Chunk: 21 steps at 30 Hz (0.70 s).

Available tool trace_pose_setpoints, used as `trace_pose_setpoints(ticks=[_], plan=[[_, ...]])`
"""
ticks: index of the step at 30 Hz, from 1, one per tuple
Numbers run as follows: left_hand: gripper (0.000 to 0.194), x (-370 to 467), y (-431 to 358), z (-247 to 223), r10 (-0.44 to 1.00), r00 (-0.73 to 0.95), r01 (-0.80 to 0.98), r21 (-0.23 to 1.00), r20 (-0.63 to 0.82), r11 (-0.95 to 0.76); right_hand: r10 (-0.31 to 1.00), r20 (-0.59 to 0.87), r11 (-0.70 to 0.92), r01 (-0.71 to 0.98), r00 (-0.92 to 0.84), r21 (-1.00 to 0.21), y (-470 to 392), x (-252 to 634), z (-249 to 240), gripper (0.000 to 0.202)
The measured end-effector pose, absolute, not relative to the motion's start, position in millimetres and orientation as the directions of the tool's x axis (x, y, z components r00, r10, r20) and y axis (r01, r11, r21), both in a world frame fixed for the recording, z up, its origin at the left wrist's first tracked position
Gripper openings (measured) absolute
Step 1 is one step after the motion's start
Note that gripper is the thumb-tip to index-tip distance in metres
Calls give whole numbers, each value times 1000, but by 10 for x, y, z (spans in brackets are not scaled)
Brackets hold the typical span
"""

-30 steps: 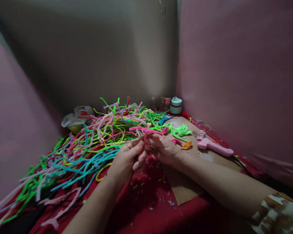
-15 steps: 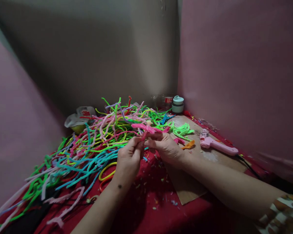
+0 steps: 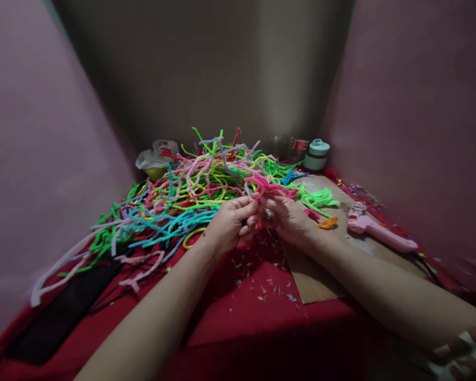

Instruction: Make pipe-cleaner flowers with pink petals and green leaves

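A bright pink fuzzy piece (image 3: 267, 185) with several arms, shaped like a flower, is held up between both hands at the centre of the view. My left hand (image 3: 238, 219) pinches its lower left part, fingers curled. From the right, my right hand (image 3: 285, 214) grips it with thumb and fingers closed. The two hands touch or nearly touch at the fingertips. Behind them rises a tangled heap of coloured fuzzy stems (image 3: 198, 180).
On a cardboard sheet (image 3: 315, 278) at the right lie a pink glue gun (image 3: 381, 233), green stems (image 3: 317, 197) and an orange piece (image 3: 328, 223). A pale green jar (image 3: 316, 156) stands behind. Small scraps dot the red cloth (image 3: 238, 317). A black flat object (image 3: 63, 312) lies left.
The view has shifted, so the surroundings sit further right and higher. My left hand has turned, its fingers now curled towards my right hand. The pink piece is tilted differently.
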<state>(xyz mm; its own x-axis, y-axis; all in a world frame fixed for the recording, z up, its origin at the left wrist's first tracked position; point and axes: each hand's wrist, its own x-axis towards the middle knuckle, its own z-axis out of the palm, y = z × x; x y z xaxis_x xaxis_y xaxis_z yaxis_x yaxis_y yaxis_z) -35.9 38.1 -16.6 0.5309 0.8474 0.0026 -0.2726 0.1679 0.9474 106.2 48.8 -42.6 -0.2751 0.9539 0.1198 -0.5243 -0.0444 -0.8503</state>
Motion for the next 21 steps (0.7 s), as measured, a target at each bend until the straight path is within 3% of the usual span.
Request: trace_pose_setpoints(ticks=[6, 11, 16, 21], plan=[[21, -351, 390, -195, 829, 559, -279, 943, 8, 179, 953, 130, -50, -564, -275, -824, 465, 1029, -470, 19], [21, -315, 392, -199, 923, 372, 41, 992, 98, -122, 946, 196, 25, -548, -257, -836, 464, 993, -514, 20], [20, -283, 405, -318, 921, 221, 378, 842, 322, -385, 985, 142, 72, -505, -100, -860, 425, 978, -516, 22], [16, -282, 392, -389, 868, 211, 582, 656, 449, -481, 992, 115, 81, -443, -50, -893, 388, 965, -486, 27]])
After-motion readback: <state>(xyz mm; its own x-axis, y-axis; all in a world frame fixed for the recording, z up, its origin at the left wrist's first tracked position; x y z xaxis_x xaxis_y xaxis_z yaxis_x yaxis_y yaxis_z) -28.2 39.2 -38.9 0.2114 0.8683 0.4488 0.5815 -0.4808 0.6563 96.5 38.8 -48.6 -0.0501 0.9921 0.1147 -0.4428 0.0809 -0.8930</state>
